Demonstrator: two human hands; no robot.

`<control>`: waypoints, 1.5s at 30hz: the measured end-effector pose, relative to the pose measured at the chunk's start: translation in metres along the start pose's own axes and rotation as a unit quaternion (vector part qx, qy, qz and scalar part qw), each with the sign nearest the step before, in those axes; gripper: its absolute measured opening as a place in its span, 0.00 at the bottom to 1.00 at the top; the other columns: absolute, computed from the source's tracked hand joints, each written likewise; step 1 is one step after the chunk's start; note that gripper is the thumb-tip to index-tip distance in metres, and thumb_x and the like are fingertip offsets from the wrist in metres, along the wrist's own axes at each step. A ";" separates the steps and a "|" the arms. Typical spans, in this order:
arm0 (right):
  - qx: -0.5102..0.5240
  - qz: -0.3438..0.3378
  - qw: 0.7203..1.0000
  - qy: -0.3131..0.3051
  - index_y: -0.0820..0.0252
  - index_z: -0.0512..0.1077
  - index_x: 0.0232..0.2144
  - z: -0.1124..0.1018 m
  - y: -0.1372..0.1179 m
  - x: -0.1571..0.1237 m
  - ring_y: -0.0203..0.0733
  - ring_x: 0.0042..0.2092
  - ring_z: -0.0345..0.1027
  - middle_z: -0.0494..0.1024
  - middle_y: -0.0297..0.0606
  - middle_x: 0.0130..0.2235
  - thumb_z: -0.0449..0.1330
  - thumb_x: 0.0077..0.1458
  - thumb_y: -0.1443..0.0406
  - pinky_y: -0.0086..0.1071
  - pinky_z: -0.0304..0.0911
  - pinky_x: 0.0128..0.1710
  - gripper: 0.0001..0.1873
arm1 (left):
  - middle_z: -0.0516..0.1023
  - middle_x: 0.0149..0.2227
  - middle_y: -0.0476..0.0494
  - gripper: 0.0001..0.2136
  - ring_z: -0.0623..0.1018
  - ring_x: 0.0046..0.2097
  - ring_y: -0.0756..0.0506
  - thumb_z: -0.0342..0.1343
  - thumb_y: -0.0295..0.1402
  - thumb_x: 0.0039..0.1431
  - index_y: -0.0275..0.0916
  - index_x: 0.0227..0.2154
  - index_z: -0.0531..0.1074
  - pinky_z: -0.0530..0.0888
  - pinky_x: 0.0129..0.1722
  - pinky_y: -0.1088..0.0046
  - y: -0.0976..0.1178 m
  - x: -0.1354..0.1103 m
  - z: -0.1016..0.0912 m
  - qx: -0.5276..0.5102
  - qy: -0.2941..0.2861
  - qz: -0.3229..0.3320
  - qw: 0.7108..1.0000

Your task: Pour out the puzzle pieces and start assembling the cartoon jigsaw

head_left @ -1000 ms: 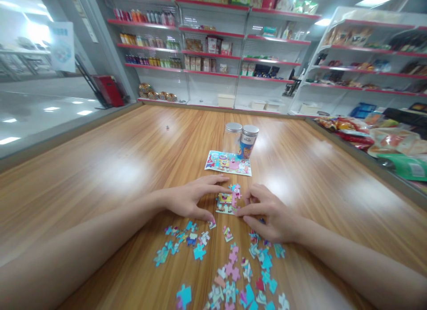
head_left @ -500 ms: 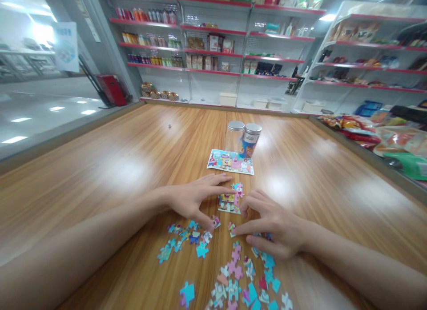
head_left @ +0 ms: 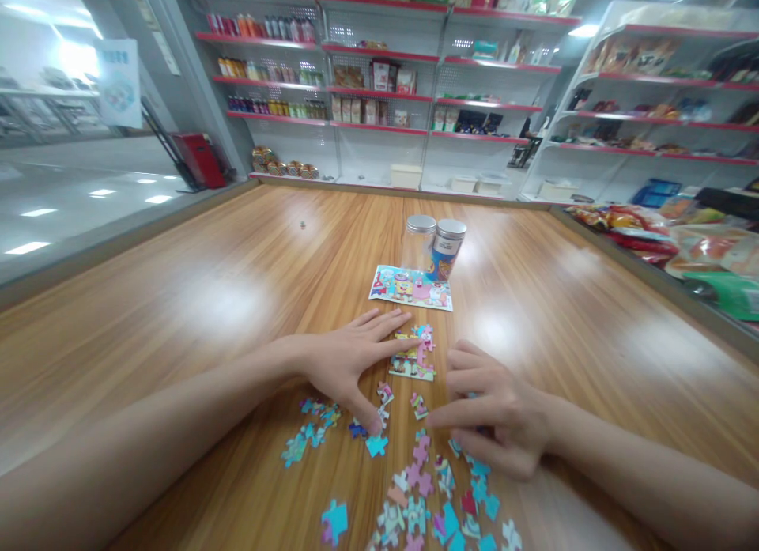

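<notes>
My left hand lies flat and spread on the wooden table, fingertips touching the small joined puzzle section, thumb beside loose pieces. My right hand rests on the table to the right with fingers curled over several loose pieces; its forefinger points at one loose piece. Whether it holds a piece is hidden. Several loose blue and pink puzzle pieces are scattered in front of both hands.
A printed picture card lies beyond the joined section, with two metal-lidded jars behind it. Snack bags line the table's right edge. Red-edged store shelves stand behind the table.
My right hand has drawn back toward me from the joined section onto the loose pieces. My left hand has flattened and its thumb has slid nearer, pushing pieces slightly.
</notes>
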State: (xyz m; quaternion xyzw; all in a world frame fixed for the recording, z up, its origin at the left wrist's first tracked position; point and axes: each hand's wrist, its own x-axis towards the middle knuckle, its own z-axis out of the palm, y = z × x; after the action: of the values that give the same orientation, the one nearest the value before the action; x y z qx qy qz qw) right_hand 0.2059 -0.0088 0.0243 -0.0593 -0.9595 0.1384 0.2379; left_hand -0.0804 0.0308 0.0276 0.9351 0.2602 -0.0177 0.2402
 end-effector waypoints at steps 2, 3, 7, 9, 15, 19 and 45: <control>0.014 -0.005 0.999 -0.036 0.57 0.78 0.41 0.000 -0.005 0.002 0.43 0.32 0.57 0.68 0.36 0.28 0.57 0.53 0.64 0.40 0.48 0.37 0.14 | 0.21 0.73 0.44 0.61 0.31 0.72 0.26 0.67 0.61 0.41 0.55 0.71 0.34 0.38 0.69 0.39 0.000 0.000 0.001 0.001 0.000 -0.003 1.000; 0.018 -0.007 0.999 -0.051 0.57 0.78 0.42 0.000 -0.007 0.003 0.43 0.32 0.56 0.68 0.36 0.28 0.58 0.53 0.64 0.40 0.48 0.38 0.14 | 0.21 0.73 0.44 0.61 0.31 0.72 0.26 0.67 0.61 0.41 0.55 0.71 0.34 0.38 0.69 0.39 0.000 0.000 0.001 0.002 0.000 -0.004 1.000; 0.020 -0.007 0.997 -0.076 0.56 0.78 0.43 0.001 -0.010 0.005 0.42 0.33 0.56 0.68 0.36 0.29 0.58 0.55 0.63 0.40 0.48 0.38 0.15 | 0.22 0.73 0.44 0.61 0.32 0.72 0.26 0.68 0.61 0.41 0.55 0.71 0.34 0.38 0.69 0.38 0.000 -0.001 -0.001 -0.002 0.004 0.004 1.000; 0.018 -0.005 0.997 -0.070 0.57 0.78 0.43 0.001 -0.009 0.004 0.42 0.33 0.55 0.67 0.36 0.29 0.58 0.55 0.63 0.39 0.47 0.37 0.15 | 0.23 0.73 0.44 0.60 0.33 0.72 0.26 0.68 0.60 0.41 0.55 0.71 0.36 0.38 0.70 0.39 0.001 -0.001 -0.003 -0.006 0.008 0.011 1.000; 0.012 0.007 0.998 -0.068 0.58 0.77 0.44 0.001 -0.005 0.002 0.43 0.33 0.55 0.68 0.36 0.30 0.57 0.56 0.64 0.40 0.47 0.38 0.15 | 0.24 0.73 0.44 0.59 0.33 0.73 0.27 0.67 0.60 0.43 0.55 0.71 0.36 0.38 0.70 0.39 0.004 -0.001 -0.005 0.005 0.003 0.009 1.000; 0.024 0.005 0.998 -0.058 0.60 0.77 0.45 0.001 -0.008 0.004 0.43 0.34 0.55 0.68 0.37 0.30 0.56 0.56 0.65 0.39 0.47 0.38 0.16 | 0.23 0.73 0.45 0.59 0.32 0.73 0.27 0.66 0.61 0.43 0.55 0.71 0.35 0.39 0.69 0.39 0.004 -0.001 -0.004 0.016 -0.002 0.003 1.000; 0.064 -0.015 0.996 -0.065 0.59 0.78 0.40 0.001 -0.009 0.005 0.42 0.32 0.55 0.66 0.37 0.30 0.57 0.55 0.63 0.38 0.48 0.36 0.13 | 0.26 0.74 0.46 0.58 0.35 0.73 0.27 0.67 0.60 0.43 0.55 0.71 0.38 0.40 0.71 0.41 0.002 -0.002 -0.001 0.010 0.025 0.011 1.000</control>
State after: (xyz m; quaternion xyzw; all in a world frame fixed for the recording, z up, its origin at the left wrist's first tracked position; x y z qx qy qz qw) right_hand 0.2011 -0.0171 0.0286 -0.0202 -0.9630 0.1996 0.1801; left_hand -0.0811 0.0287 0.0300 0.9404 0.2555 0.0056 0.2245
